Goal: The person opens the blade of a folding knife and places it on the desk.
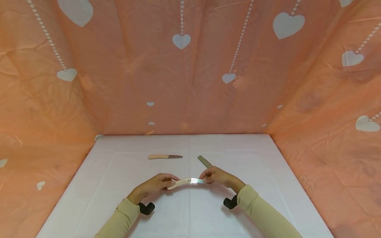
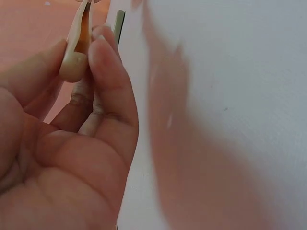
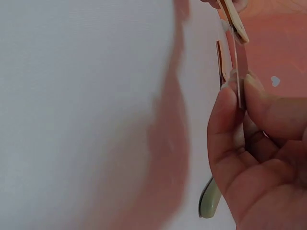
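Between the two hands a folding knife with a cream handle [image 1: 182, 182] is held above the table, its shiny blade [image 1: 196, 180] swung out from the handle. My left hand [image 1: 156, 184] pinches the handle's end between thumb and fingers; the left wrist view shows the slot along the handle [image 2: 74, 67]. My right hand [image 1: 218, 176] pinches the blade near its tip, and the right wrist view shows the blade [image 3: 241, 72] edge-on between thumb and fingers. Behind the right hand lies a green-handled thing [image 1: 204, 161], partly hidden by that hand.
A second cream folding knife [image 1: 159, 156], blade out to the right, lies on the white table [image 1: 232, 145] beyond the hands. An orange cloth with white hearts [image 1: 184, 82] walls the back and sides. Black wrist-camera mounts [image 1: 147, 208] sit under both wrists.
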The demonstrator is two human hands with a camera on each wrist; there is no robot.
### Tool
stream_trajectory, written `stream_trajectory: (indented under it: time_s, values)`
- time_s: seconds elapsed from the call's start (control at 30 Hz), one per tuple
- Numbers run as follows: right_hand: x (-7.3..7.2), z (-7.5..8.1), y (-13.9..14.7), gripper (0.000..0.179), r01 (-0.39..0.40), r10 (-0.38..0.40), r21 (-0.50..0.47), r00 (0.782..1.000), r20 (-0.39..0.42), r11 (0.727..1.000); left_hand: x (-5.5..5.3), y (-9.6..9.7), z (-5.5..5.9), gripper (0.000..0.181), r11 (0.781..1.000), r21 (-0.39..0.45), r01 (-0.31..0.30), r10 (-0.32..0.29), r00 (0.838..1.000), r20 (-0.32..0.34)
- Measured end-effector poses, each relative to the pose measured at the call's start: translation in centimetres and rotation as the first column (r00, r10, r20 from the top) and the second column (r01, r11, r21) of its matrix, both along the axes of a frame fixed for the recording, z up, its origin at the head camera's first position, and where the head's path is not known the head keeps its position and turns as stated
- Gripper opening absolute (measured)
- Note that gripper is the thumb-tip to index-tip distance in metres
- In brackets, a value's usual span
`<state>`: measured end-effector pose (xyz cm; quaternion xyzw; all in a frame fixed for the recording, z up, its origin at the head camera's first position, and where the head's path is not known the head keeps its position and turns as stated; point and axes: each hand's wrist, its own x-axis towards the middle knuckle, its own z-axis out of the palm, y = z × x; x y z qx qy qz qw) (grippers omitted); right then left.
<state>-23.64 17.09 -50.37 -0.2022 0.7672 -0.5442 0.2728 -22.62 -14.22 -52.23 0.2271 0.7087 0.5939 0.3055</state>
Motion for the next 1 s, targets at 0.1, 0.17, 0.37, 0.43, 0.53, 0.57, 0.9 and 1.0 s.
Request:
stream_trajectory:
  time_s: [0.1, 0.17, 0.37, 0.43, 0.53, 0.57, 0.9, 1.0]
  values:
    - [0.10, -0.16, 0.02, 0.019, -0.011, 0.012, 0.017, 1.000, -0.015, 1.000, 0.06, 0.03, -0.07, 0.030, 1.000, -0.013, 0.013, -0.013, 1.000, 0.004]
    - [0.14, -0.27, 0.04, 0.018, -0.020, 0.021, 0.029, 0.999, -0.025, 0.999, 0.10, 0.04, -0.07, 0.028, 1.000, -0.020, 0.022, -0.022, 1.000, 0.004]
    - [0.16, -0.45, -0.05, 0.017, -0.036, 0.039, 0.065, 0.998, -0.043, 0.997, 0.15, 0.00, -0.03, 0.028, 0.999, -0.019, 0.049, -0.049, 0.999, 0.013]
    - [0.16, -0.46, -0.12, 0.017, -0.039, 0.042, 0.063, 0.998, -0.047, 0.997, 0.18, 0.00, 0.03, 0.029, 0.998, -0.018, 0.058, -0.057, 0.998, 0.016]
    - [0.20, -0.45, -0.20, 0.017, -0.046, 0.049, 0.061, 0.997, -0.058, 0.997, 0.20, 0.03, 0.13, 0.028, 0.998, -0.016, 0.063, -0.063, 0.998, 0.021]
    - [0.20, -0.50, -0.22, 0.017, -0.050, 0.054, 0.060, 0.997, -0.062, 0.997, 0.21, 0.04, 0.16, 0.028, 0.998, -0.016, 0.065, -0.065, 0.998, 0.022]
    - [0.51, -0.98, -0.38, 0.016, -0.063, 0.067, 0.049, 0.995, -0.077, 0.997, 0.44, -0.23, 0.19, 0.027, 0.997, -0.050, 0.061, -0.062, 0.998, -0.012]
    - [0.42, -1.04, -0.50, 0.016, -0.040, 0.041, 0.014, 0.997, -0.060, 0.999, 0.39, -0.46, 0.22, 0.026, 0.997, -0.080, -0.013, 0.008, 0.998, -0.062]
